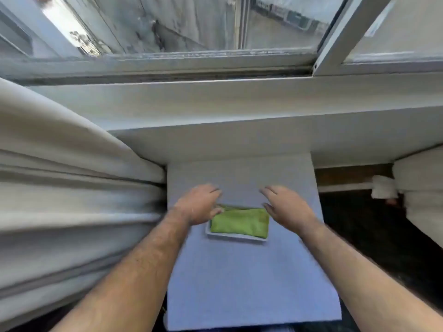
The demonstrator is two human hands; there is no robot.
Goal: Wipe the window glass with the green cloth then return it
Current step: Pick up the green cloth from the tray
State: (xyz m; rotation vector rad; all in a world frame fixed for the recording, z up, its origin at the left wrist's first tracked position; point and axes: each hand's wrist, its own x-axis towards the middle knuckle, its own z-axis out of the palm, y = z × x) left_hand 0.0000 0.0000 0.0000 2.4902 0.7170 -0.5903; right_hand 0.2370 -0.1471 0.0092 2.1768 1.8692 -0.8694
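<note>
A folded green cloth (239, 222) lies in a shallow white tray (236, 236) on a pale blue-grey table (239, 279) below the window. My left hand (199, 204) hovers over the cloth's left end, fingers spread, thumb touching or just above the cloth's edge. My right hand (286, 207) is just right of the cloth, fingers apart, holding nothing. The window glass (172, 22) is at the top of the view, streaked and dirty, with a sliding sash (335, 37) on the right.
A wide white sill (239, 104) runs between the table and the window frame. Thick cream curtains (60, 188) crowd the left side. A white bundle of fabric (417, 188) sits at the right, above a dark floor (374, 236).
</note>
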